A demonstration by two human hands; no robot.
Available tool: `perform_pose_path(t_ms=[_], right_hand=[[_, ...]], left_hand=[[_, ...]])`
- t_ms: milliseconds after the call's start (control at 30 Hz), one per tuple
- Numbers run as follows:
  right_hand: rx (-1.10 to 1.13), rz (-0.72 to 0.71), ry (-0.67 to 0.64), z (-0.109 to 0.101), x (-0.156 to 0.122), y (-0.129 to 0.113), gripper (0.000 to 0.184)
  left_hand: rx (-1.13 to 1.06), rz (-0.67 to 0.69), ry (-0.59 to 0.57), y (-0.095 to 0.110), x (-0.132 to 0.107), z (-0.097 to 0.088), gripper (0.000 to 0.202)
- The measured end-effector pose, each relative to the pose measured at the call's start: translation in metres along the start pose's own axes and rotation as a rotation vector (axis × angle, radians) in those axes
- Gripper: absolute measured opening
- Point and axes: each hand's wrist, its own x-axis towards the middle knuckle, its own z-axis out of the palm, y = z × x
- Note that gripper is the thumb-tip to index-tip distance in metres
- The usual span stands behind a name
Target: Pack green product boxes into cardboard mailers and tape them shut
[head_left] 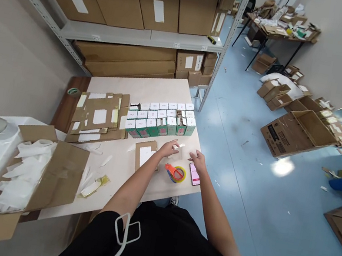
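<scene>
My left hand (169, 149) is over the table, its curved fingers apart beside a small clear and whitish thing (177, 153), which is too faint to name. Whether the fingertips touch it I cannot tell. To the right, my right hand (199, 160) hovers at the table edge with its fingers apart, just above a phone (195, 174) with a pink and white screen. An orange tape dispenser (171, 171) with a yellow-edged roll lies between my forearms. A flat cardboard piece (141, 153) with white labels lies left of my left hand.
Rows of green-and-white small boxes (161, 117) stand behind my hands, a few with open tops. Flattened cardboard (97, 110) is stacked to the left. A carton (61, 175) of white scraps is nearer. Shelving (160, 40) holds cartons behind; a large open box (299, 133) sits on the floor.
</scene>
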Motion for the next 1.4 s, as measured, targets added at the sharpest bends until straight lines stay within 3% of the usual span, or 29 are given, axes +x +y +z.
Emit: perform_pose_path(t_ms=[100, 167, 267, 367, 433, 533, 600, 700, 800, 1033, 1400], right_hand=[[-0.114, -0.048, 0.058, -0.003, -0.002, -0.001, 0.041], [-0.211, -0.111, 0.072, 0.002, -0.004, -0.001, 0.036], [-0.267, -0.231, -0.09, 0.015, -0.009, 0.0, 0.04], [-0.284, -0.269, -0.262, 0.022, -0.009, 0.001, 0.055], [-0.326, -0.261, -0.223, 0.023, -0.003, 0.0, 0.055], [-0.439, -0.273, -0.161, 0.025, 0.014, -0.005, 0.054], [-0.516, -0.275, -0.258, 0.03, 0.029, -0.01, 0.048], [-0.595, -0.247, -0.481, 0.041, 0.048, -0.017, 0.015], [-0.597, -0.233, -0.613, 0.053, 0.059, -0.025, 0.027], [-0.526, -0.222, -0.684, 0.072, 0.074, -0.041, 0.039], [-0.531, -0.165, -0.771, 0.082, 0.068, -0.054, 0.039]], left_hand=[[-0.132, -0.069, 0.087, 0.018, -0.003, 0.002, 0.039], [-0.309, -0.086, 0.033, 0.031, -0.009, 0.005, 0.048], [-0.461, 0.009, -0.068, 0.041, -0.022, 0.004, 0.053], [-0.306, 0.028, 0.138, 0.037, -0.038, -0.011, 0.039], [-0.158, 0.0, 0.241, 0.029, -0.049, -0.028, 0.039], [-0.071, 0.011, 0.236, 0.02, -0.066, -0.054, 0.035], [-0.071, 0.018, 0.246, 0.017, -0.076, -0.069, 0.03], [-0.054, -0.004, 0.317, 0.011, -0.09, -0.087, 0.029], [-0.047, -0.055, 0.388, 0.001, -0.103, -0.099, 0.03], [-0.201, -0.119, 0.553, -0.022, -0.121, -0.098, 0.033], [-0.244, -0.144, 0.638, -0.038, -0.128, -0.093, 0.028]])
